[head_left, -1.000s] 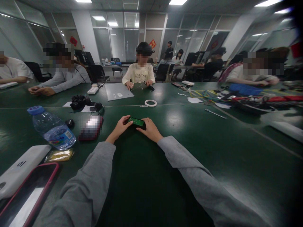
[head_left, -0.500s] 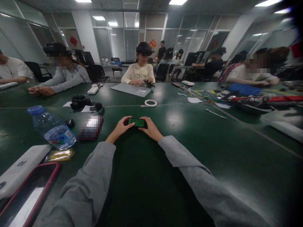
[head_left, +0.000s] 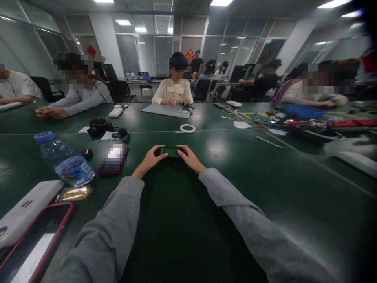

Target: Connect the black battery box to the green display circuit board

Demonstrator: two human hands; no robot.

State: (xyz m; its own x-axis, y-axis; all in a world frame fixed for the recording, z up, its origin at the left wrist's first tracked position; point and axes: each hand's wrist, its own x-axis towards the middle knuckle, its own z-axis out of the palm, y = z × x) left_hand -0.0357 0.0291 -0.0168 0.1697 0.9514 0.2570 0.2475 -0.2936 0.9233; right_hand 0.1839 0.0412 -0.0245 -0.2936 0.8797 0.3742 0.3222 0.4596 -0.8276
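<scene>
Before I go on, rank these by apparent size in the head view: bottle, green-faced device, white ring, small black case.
1. Bottle
2. Green-faced device
3. White ring and small black case: too alike to rank; the ring looks wider, the case taller.

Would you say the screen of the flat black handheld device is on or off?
On: the flat black handheld device shows bright green.

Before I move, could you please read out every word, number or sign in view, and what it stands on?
"01", on the white device; turned round, "10".
Too small or blurred to read: water bottle's label, grey board's label, red wall sign, any marks on the handheld green-faced device.
</scene>
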